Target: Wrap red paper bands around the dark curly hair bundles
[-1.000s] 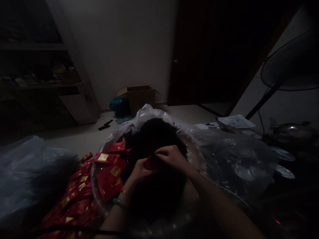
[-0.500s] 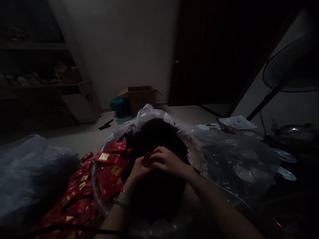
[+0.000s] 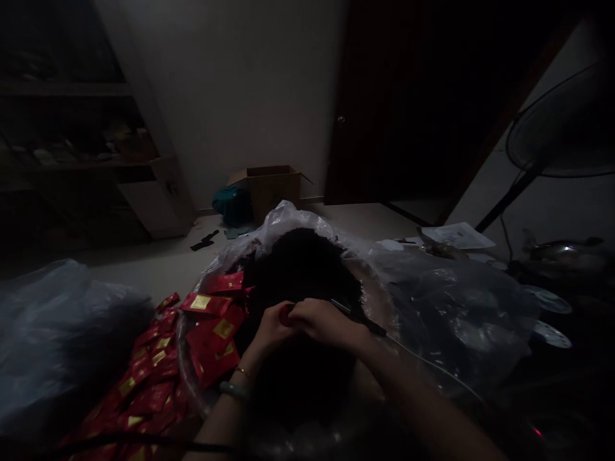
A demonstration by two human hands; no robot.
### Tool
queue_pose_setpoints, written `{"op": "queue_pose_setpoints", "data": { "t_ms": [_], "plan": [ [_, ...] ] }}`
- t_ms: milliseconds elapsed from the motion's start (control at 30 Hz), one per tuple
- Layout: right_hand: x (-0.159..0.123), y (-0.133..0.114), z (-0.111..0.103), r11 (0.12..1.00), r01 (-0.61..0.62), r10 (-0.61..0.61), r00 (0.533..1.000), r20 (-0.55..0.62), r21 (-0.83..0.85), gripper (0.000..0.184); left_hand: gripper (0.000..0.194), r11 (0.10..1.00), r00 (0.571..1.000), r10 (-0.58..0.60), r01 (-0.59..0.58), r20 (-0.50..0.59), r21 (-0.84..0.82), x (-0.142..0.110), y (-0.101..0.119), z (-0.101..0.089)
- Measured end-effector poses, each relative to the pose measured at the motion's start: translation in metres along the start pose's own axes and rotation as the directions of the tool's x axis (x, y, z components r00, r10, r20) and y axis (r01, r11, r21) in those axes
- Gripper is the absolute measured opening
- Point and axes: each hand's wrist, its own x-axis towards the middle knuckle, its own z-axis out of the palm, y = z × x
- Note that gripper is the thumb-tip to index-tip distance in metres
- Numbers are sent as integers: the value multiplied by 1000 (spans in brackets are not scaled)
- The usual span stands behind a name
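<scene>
Both my hands are together over a heap of dark, loose material point(image 3: 302, 262), too dim to name, in a round plastic-lined container point(image 3: 185, 358). My left hand point(image 3: 271, 330) is closed on a small red packet point(image 3: 285, 315), mostly hidden by the fingers. Closed against the same packet, my right hand point(image 3: 321, 320) covers its right side. Beside the right wrist is a thin dark-handled tool point(image 3: 358, 315) with a shiny metal end; its kind is unclear. Several red packets with gold labels point(image 3: 214, 339) rest at the container's left side.
More red packets point(image 3: 148, 384) are piled outside the container, beside a big clear plastic bag point(image 3: 62, 333). Clear plastic sheeting point(image 3: 456, 314) spreads to the right. Farther off are an open cardboard box point(image 3: 275, 189), a standing fan point(image 3: 562, 128) and a kettle-like metal pot point(image 3: 567, 250).
My right hand has lowered and closed over the packet, its fingers curling inward. Both hands have dipped slightly. More of the dark-handled tool shows now.
</scene>
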Motion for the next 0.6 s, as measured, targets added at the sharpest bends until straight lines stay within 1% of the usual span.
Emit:
{"op": "queue_pose_setpoints", "data": {
  "t_ms": [67,100,133,167,200,300,333,400,467,600],
  "plan": [
    [0,3,-2,996,-69,71,997,41,-49,18,41,998,1000,26,-26,3,53,-1,2,0],
    [0,4,-3,990,-106,110,993,40,-91,17,51,997,999,43,-43,1,63,-1,3,0],
    [0,6,-4,982,-134,139,990,25,-133,17,56,996,998,64,-64,1,67,-1,5,-1],
    [0,7,-4,976,-144,146,989,0,-166,17,56,993,996,92,-92,6,71,-2,7,-2],
    [0,8,-5,974,-139,136,990,-33,-181,17,51,989,992,125,-126,12,83,-2,9,-4],
    [-1,12,-4,989,-54,37,992,-124,-140,17,20,956,975,221,-214,-13,200,-1,11,-9],
    [-1,13,-3,993,-23,7,990,-140,-115,16,15,940,969,247,-232,-31,250,-1,10,-11],
    [-2,14,-2,998,18,-27,990,-141,-66,12,21,913,956,288,-255,-60,318,-1,8,-16],
    [-3,14,-1,999,33,-35,992,-125,-20,11,29,898,942,327,-283,-81,336,-1,6,-19],
    [-3,11,0,999,-8,15,987,-159,47,22,39,872,898,414,-345,-149,346,-1,4,-22]
  ]
}}
